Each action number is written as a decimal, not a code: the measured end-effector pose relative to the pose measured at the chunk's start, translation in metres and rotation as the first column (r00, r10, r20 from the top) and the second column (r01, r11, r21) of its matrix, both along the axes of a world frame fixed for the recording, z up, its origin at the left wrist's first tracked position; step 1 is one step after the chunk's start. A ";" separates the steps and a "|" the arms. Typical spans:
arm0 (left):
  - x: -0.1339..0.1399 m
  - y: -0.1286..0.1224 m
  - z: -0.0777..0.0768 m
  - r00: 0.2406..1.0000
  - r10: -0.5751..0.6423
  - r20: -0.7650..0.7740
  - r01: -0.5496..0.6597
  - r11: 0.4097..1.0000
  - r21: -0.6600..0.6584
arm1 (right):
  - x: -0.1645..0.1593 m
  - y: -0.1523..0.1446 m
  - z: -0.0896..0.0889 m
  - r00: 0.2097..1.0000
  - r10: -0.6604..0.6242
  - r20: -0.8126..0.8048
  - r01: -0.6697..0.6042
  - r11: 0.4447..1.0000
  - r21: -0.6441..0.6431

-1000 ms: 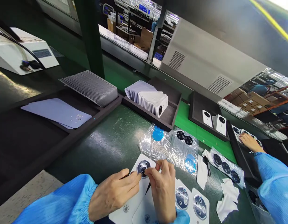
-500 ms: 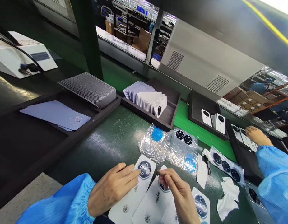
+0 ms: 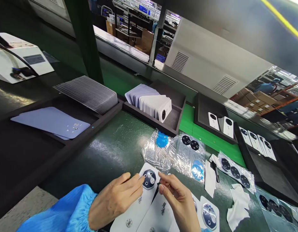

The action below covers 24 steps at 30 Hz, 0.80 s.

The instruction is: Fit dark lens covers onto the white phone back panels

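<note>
My left hand (image 3: 117, 196) lies over a white phone back panel (image 3: 132, 211), its fingers stretched out and their tips beside the dark octagonal camera plate (image 3: 149, 179). At that panel's upper right corner is my right hand (image 3: 176, 198), with its index finger and thumb apart and nothing visible between them. A second white panel (image 3: 155, 214) lies partly under the right hand, which hides its camera plate. Farther right, another white panel (image 3: 218, 214) shows its octagonal camera plate (image 3: 209, 216).
Clear bags (image 3: 160, 154) with blue film discs (image 3: 162, 139) lie beyond the hands. Strips of black camera discs (image 3: 235, 171), white cloths (image 3: 238, 206) and a black pen (image 3: 216, 175) are to the right. Black trays (image 3: 149, 114) of stacked panels line the back.
My right hand has moved slightly left and its pinched fingers have parted. The co-worker's hand and blue sleeve at the right have left the view. The view has shifted slightly.
</note>
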<state>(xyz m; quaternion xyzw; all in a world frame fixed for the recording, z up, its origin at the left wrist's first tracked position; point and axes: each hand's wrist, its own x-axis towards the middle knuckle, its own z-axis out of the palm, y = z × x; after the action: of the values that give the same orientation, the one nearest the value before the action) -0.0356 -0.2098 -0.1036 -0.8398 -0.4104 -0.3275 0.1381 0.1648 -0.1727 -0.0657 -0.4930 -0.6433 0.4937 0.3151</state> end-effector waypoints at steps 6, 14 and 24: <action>0.000 0.000 -0.002 0.999 0.013 -0.040 -0.013 1.000 0.015 | -0.018 0.007 -0.010 0.991 -0.027 0.130 0.011 0.992 0.126; 0.000 -0.001 -0.004 0.997 0.030 -0.070 -0.030 1.000 -0.003 | -0.044 0.006 -0.024 0.870 -0.166 0.464 -0.200 0.742 0.640; -0.001 -0.003 -0.002 0.998 0.034 -0.047 -0.034 0.999 0.001 | -0.040 0.013 -0.019 0.893 -0.223 0.392 -0.094 0.758 0.645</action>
<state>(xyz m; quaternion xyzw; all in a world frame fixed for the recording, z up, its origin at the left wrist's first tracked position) -0.0366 -0.2131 -0.1061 -0.8402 -0.4213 -0.3052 0.1533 0.1244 -0.1601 -0.0851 -0.4751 -0.8103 0.1026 0.3273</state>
